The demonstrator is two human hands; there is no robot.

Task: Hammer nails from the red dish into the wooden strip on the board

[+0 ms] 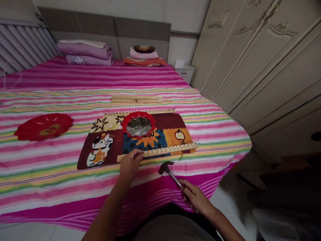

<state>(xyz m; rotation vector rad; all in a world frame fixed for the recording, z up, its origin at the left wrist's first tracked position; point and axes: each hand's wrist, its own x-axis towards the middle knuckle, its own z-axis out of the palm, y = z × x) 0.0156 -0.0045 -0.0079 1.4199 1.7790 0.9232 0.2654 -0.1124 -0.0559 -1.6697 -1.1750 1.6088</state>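
Note:
My right hand (pixel 194 195) is wrapped round the handle of a claw hammer (pixel 173 175), whose head is just in front of a wooden strip. The wooden strip (pixel 160 152) lies across the near part of a patterned mat (pixel 110 144), with a row of nails standing up along its right part. My left hand (pixel 131 162) is at the strip's left part, thumb and fingertips pinched together just left of the nails. Whatever is between those fingertips is too small to make out. Beyond the strip, a red scalloped dish (pixel 124 125) holds a heap of loose nails (pixel 139 126).
Another nail-studded strip (pixel 163 111) lies along the mat's far edge. Several bare wooden strips (pixel 136 99) lie behind it. A red plate (pixel 45 126) is at left on the striped bed cover (pixel 37 164). Folded bedding (pixel 86 53) is by the headboard; wardrobes (pixel 250 50) stand right.

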